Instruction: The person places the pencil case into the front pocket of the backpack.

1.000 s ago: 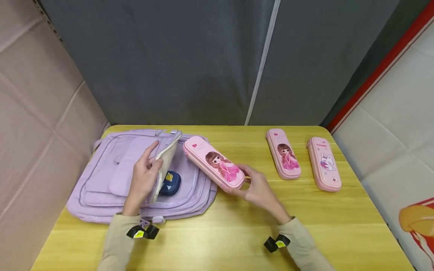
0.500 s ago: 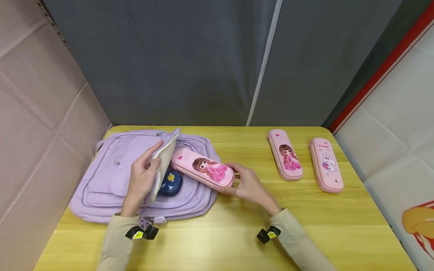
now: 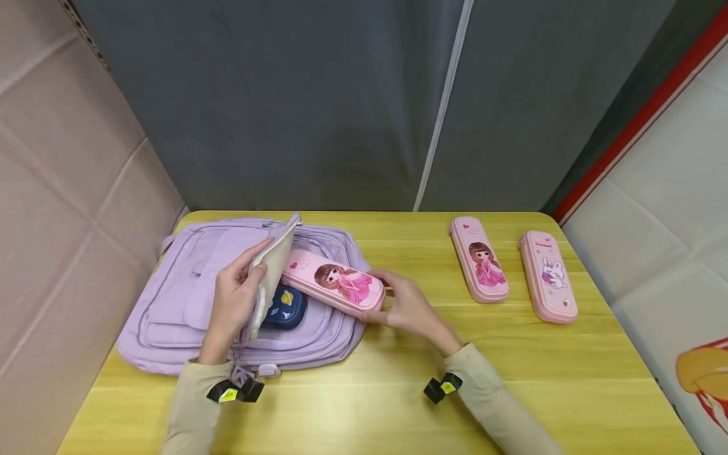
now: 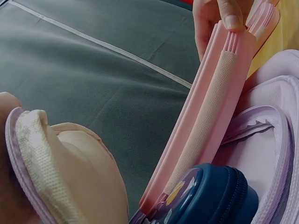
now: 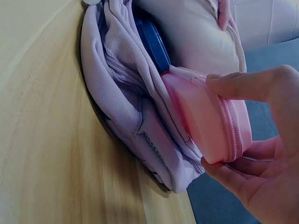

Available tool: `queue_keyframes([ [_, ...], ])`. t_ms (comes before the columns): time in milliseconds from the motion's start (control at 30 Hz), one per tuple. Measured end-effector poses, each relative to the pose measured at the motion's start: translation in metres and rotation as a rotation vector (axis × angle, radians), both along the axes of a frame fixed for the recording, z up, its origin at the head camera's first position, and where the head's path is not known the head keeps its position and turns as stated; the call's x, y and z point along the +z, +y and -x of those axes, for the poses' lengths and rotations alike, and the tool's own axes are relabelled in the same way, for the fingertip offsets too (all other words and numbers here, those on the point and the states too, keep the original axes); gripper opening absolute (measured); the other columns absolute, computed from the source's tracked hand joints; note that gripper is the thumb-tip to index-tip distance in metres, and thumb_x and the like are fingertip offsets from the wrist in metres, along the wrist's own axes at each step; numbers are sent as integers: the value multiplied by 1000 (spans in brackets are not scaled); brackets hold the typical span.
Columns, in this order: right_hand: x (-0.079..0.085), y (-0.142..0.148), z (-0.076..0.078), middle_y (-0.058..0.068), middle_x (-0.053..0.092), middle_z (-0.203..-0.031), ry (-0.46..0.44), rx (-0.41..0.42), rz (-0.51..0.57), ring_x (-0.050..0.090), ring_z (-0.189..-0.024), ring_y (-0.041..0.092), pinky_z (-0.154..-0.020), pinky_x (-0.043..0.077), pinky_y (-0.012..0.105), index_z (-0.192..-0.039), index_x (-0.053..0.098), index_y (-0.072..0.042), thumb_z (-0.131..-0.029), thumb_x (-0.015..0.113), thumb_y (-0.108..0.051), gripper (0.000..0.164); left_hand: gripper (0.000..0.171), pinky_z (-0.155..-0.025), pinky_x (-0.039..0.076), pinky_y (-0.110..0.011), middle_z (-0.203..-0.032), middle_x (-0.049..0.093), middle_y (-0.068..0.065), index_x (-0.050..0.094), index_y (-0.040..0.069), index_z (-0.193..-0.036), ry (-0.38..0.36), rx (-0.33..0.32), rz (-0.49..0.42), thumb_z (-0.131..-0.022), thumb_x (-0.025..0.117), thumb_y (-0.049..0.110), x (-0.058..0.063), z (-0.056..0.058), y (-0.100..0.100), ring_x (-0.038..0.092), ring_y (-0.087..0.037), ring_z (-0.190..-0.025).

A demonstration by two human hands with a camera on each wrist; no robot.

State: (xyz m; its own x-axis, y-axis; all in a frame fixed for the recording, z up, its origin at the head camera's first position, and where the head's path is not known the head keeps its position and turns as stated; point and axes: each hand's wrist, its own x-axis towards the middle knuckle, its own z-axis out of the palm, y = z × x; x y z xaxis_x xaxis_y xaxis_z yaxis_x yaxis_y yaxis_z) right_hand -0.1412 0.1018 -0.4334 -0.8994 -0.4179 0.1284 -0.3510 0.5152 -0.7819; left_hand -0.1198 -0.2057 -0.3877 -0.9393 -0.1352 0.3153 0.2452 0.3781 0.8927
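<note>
A lilac backpack (image 3: pixel 170 303) lies on the table, its front pocket flap (image 3: pixel 275 262) lifted to show a cream lining. My left hand (image 3: pixel 234 297) pinches that flap's edge between thumb and fingers. In my right hand (image 3: pixel 412 311) I grip the near end of a pink pencil case (image 3: pixel 341 283) printed with a long-haired doll. Its far end reaches under the flap, partly hidden there. Beside it, a navy blue case (image 3: pixel 287 308) with a planet print sits in the pocket. The right wrist view shows my thumb (image 5: pixel 243 86) on the pink case's zipped side.
To the right on the wooden table (image 3: pixel 364 404) lie another doll-print pink pencil case (image 3: pixel 479 260) and a pink rabbit-print one (image 3: pixel 548 277). A grey curtain (image 3: pixel 284 114) stands behind the table; pale panels flank both sides.
My right hand has moved left and lowered the pink pencil case, so its far end now goes in under the flap beside the navy case. The left hand keeps holding the flap.
</note>
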Motion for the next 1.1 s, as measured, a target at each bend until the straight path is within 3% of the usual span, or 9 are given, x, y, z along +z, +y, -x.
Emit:
queue_keyframes([
  [100,-1,-1,3,15,63,-136,-5,4,0,63,-123,31,-102,53,46,-139,57,-2,-72,90,-33,81,43,-61,45,-16,-133,66,-10,66,16,-137,7,-2,-3,-98,54,0,0,0,0,56,-4,-78],
  [333,0,-7,14,15,63,-138,-1,40,-1,62,-125,33,-104,51,49,-140,56,-3,-72,90,-31,80,43,-51,41,-20,-122,69,-13,66,16,-136,10,2,2,-98,55,1,2,0,-1,44,-5,-54],
  [500,2,-11,23,15,63,-136,-5,66,-15,62,-125,33,-105,51,48,-139,55,-3,-72,89,-28,79,42,-53,42,-21,-122,69,-11,67,17,-136,7,9,5,-98,55,2,3,-1,0,43,-5,-54],
  [700,3,-17,32,17,63,-136,58,90,-63,63,-121,32,-103,52,45,-141,54,-1,-73,88,-25,80,43,-51,38,-24,-113,69,-11,67,19,-135,13,21,22,-99,54,2,2,-1,-1,36,-4,-52],
  [833,5,-24,35,19,63,-133,103,76,-81,64,-116,32,-100,53,46,-141,55,0,-72,88,-22,80,43,-49,36,-26,-98,68,-9,68,21,-134,13,34,34,-98,55,1,1,-1,-1,29,-3,-47],
  [1100,6,-39,40,19,63,-134,88,29,-94,64,-119,31,-104,51,43,-138,55,2,-74,89,-22,77,43,-51,38,-25,-114,69,-10,67,21,-135,12,31,31,-99,54,2,1,-1,-3,35,-5,-51],
])
